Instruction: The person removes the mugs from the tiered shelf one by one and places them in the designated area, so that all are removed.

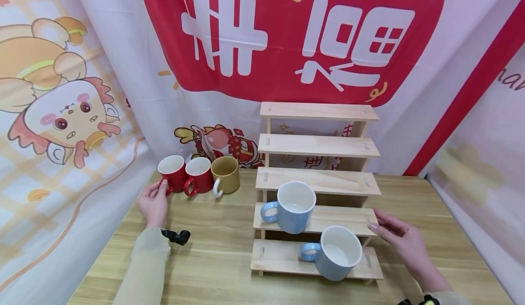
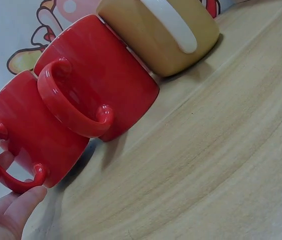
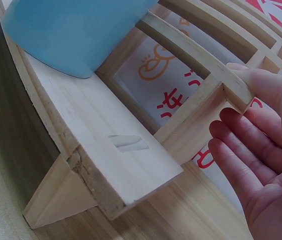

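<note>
At the left, my left hand (image 1: 153, 204) holds the handle of the leftmost red mug (image 1: 176, 179); in the left wrist view its thumb and fingers are around that handle (image 2: 13, 180). A second red mug (image 1: 199, 180) and a mustard-yellow mug (image 1: 227, 176) with a white handle stand in a row beside it. My right hand (image 1: 404, 241) pinches the right end of the second-lowest board of a stepped wooden rack (image 1: 316, 180), thumb on top, fingers beneath. One light blue mug (image 1: 292, 221) stands on that board, another light blue mug (image 1: 336, 268) on the lowest board.
The rack's upper boards (image 1: 320, 145) rise toward a white cloth backdrop (image 1: 135, 90) with red and white printing. Cloth walls also bound the wooden table (image 1: 213, 241) at left and right. A black strap piece (image 1: 176, 237) sits at the left wrist.
</note>
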A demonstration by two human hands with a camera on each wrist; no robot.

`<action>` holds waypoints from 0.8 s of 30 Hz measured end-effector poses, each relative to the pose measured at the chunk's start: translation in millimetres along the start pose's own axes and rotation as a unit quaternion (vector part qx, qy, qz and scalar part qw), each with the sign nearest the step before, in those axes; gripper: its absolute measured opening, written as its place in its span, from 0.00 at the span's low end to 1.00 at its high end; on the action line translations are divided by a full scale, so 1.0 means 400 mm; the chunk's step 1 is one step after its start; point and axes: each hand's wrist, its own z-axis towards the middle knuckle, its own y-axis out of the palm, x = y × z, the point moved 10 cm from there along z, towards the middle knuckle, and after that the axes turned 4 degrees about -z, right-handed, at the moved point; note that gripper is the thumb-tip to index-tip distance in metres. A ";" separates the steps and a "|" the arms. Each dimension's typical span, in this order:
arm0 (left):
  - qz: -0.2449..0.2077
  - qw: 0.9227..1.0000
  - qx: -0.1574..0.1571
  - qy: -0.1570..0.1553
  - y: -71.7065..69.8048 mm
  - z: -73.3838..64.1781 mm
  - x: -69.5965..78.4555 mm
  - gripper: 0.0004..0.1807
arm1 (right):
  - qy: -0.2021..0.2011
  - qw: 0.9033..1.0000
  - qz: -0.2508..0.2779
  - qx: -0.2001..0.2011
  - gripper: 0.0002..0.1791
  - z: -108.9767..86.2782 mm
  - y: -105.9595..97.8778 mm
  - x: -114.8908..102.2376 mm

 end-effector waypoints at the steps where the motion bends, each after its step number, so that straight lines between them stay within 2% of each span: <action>1: -0.005 1.000 -0.002 -0.001 0.001 -0.001 -0.001 0.18 | 0.003 1.000 0.000 -0.001 0.34 0.000 0.000 0.001; 10: -0.027 0.999 0.008 -0.023 -0.016 0.002 -0.025 0.19 | -0.002 1.000 0.008 -0.001 0.33 -0.006 0.002 -0.006; 16: -0.052 0.998 -0.004 -0.027 -0.011 0.006 -0.028 0.22 | 0.000 1.000 0.016 -0.002 0.33 -0.005 0.001 -0.004; 21: -0.024 0.999 0.004 -0.022 -0.020 0.006 -0.023 0.27 | 0.005 1.000 0.008 -0.005 0.33 -0.003 0.002 0.000; 24: 0.008 1.000 0.021 -0.009 -0.028 0.002 -0.002 0.29 | 0.009 1.000 0.003 -0.006 0.34 -0.001 0.002 0.003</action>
